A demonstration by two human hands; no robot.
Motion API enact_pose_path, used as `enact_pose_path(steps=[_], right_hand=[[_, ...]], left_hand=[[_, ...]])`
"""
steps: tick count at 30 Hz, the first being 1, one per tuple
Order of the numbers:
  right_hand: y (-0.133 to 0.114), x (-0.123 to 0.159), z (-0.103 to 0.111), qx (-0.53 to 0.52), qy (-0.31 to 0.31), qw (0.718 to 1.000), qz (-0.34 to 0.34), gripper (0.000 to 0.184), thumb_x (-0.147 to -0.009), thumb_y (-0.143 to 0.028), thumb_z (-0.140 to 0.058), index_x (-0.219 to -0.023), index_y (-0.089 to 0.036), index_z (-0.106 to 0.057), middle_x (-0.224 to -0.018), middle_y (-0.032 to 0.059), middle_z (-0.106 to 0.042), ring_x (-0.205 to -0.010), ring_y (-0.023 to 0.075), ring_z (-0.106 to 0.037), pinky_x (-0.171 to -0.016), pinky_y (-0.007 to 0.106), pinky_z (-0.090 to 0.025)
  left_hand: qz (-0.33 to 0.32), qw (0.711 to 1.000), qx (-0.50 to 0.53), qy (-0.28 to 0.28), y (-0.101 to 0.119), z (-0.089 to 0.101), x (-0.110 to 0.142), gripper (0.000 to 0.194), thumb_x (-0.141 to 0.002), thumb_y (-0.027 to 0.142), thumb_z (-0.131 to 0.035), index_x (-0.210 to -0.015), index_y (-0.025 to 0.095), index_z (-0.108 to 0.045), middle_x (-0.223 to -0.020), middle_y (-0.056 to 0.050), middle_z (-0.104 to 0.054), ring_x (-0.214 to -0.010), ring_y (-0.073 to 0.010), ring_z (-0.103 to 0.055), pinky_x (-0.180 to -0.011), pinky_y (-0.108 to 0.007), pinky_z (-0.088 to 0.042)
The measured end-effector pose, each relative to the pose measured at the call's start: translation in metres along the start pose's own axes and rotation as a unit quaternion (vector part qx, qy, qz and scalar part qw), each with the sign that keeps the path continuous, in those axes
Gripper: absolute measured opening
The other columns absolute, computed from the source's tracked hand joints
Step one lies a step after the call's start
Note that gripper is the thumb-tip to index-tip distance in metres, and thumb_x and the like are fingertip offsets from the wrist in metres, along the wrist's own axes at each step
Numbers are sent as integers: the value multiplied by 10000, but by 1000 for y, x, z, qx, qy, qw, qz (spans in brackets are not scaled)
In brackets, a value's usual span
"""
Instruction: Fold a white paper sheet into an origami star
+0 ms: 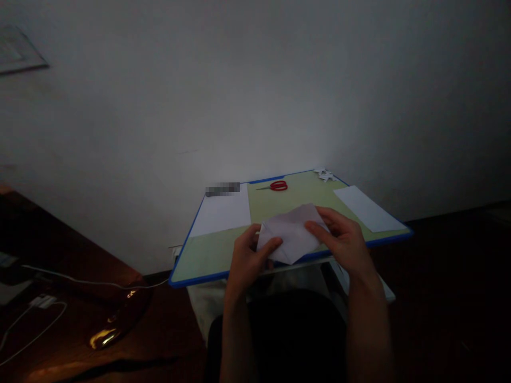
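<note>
A folded sheet of white paper [291, 231] is held up over the near edge of the table, its outline angular with creased corners. My left hand [250, 255] pinches its left side, thumb on top and fingers underneath. On the right side, my right hand [343, 234] grips the paper the same way, with the thumb pressed on its face. Beyond the paper lie red-handled scissors [278, 185], their blades pointing left.
The light green tabletop [207, 258] has a blue rim and stands against a grey wall. White sheets lie at its left [225, 210] and right [367, 207]. Small white paper cutouts [325, 175] sit at the back right corner. A white cable [96, 282] runs at the left.
</note>
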State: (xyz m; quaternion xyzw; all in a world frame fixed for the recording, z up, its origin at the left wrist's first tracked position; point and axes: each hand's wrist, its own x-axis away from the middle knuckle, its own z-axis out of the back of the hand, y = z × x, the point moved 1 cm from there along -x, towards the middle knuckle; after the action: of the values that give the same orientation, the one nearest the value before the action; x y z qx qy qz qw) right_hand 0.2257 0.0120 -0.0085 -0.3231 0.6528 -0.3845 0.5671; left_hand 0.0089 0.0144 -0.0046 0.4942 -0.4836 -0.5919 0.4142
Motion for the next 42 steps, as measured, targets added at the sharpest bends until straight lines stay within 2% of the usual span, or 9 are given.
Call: enact_pose_path(steps=[4,6,11,18,23,29,33,38,42], right_hand=[[-3,-1,-3,46,-20,996,71,188,-962,-295,-734,-1113,-322,-844,-1203,32,-829,-1166,264,-750,-1050,452,-578],[-7,-1,-4,52,-40,992,106,234,-985,-223,-679,-1097,-339,-849,-1261,22,-810,-1245,259,-719,-1115,468,-537],[-18,2,-3,74,-69,984,147,306,-964,-163,-671,-1077,-381,-855,-1370,14,-753,-1198,252,-724,-1045,465,-577],[-20,5,-6,98,-120,973,169,216,-987,-362,-722,-1168,-374,-838,-1482,61,-669,-1161,274,-694,-993,491,-594],[-17,2,-11,103,-82,972,194,206,-939,-256,-792,-1107,-361,-849,-1387,63,-699,-1085,240,-710,-958,453,-608],[-11,0,-11,78,-39,983,159,366,-931,-303,-804,-1287,-374,-756,-1441,68,-630,-1258,278,-653,-1050,474,-565],[-3,0,-8,20,-29,991,127,454,-956,-317,-767,-1397,-375,-678,-1388,68,-668,-1167,253,-695,-997,437,-589],[1,3,-4,-21,-49,993,103,317,-935,-200,-753,-1226,-322,-785,-1171,41,-801,-1122,228,-746,-996,382,-607],[0,3,-2,-11,-33,996,76,305,-867,-172,-803,-1135,-314,-830,-1068,14,-839,-893,184,-791,-817,308,-651]], left_hand=[[-8,1000,6,21,1,-6,-1,410,-836,527,-827,-934,190,-615,-592,37,-666,-383,-112,-584,-311,-159,-389],[-10,1000,13,19,1,-9,0,414,-854,538,-810,-949,195,-600,-597,36,-670,-391,-122,-600,-309,-163,-405],[-21,999,25,27,0,-12,-2,421,-909,588,-746,-996,209,-585,-586,42,-651,-382,-139,-604,-293,-185,-423],[-54,996,42,62,-3,-11,-2,471,-979,691,-584,-976,220,-600,-580,62,-568,-359,-137,-571,-285,-217,-452],[-48,996,39,68,-1,-15,-3,474,-892,636,-734,-1028,186,-667,-715,18,-649,-442,-148,-615,-309,-237,-495],[-71,989,66,114,1,-16,-5,392,-871,550,-777,-952,175,-700,-758,4,-656,-573,-159,-643,-393,-226,-529],[-99,980,57,161,-4,-12,-6,348,-877,510,-793,-994,190,-717,-743,11,-653,-593,-113,-587,-470,-157,-460],[-77,978,97,170,-8,-10,-6,441,-836,526,-820,-1132,219,-706,-583,59,-559,-446,-92,-447,-415,-159,-299],[-77,974,107,185,-7,-9,-6,413,-818,513,-832,-1068,215,-693,-568,66,-546,-433,-89,-434,-414,-160,-291]])
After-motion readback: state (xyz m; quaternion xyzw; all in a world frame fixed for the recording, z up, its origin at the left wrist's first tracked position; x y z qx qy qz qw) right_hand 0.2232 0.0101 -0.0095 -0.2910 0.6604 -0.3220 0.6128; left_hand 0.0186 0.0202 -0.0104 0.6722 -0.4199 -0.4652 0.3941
